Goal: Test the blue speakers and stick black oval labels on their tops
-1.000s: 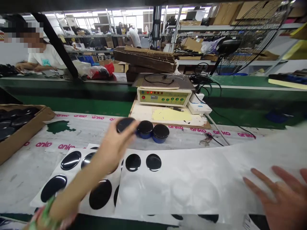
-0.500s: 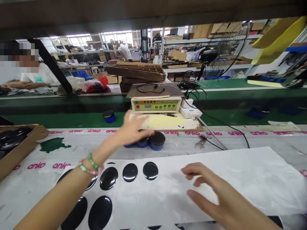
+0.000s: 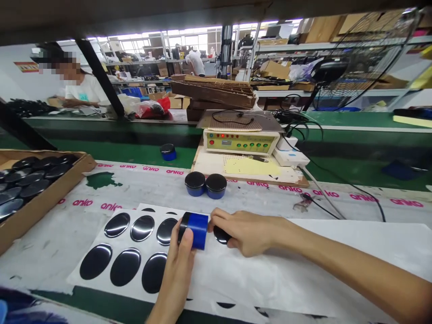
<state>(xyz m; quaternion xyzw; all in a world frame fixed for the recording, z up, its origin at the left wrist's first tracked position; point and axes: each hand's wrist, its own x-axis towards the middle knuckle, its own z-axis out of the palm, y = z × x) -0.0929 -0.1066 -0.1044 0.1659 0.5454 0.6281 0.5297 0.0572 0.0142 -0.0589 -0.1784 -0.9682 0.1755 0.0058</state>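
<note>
My left hand (image 3: 178, 258) is closed round a blue jar (image 3: 199, 230) with a black lid, held on its side so the lid points left. Just to the right of the jar, my right hand (image 3: 248, 231) bends over a glossy black round sticker (image 3: 221, 235) on a white backing sheet. Its fingers grip the edge of that sticker; the fingertips are partly hidden. More round black stickers (image 3: 125, 266) lie in rows on a white sheet to the left. Behind my hands two lidded blue jars (image 3: 216, 186) stand upright side by side.
A cardboard box (image 3: 88, 161) of black-topped round pieces sits at the left. Another blue jar (image 3: 168, 152) stands on the green belt (image 3: 141, 155). A control unit (image 3: 240, 143) with buttons is behind the jars, with cables at its right. Across the belt, a person (image 3: 84, 92) works.
My left hand has come back from the jars with one in its grip. My right hand has moved from open air onto a black sticker. The view has shifted left.
</note>
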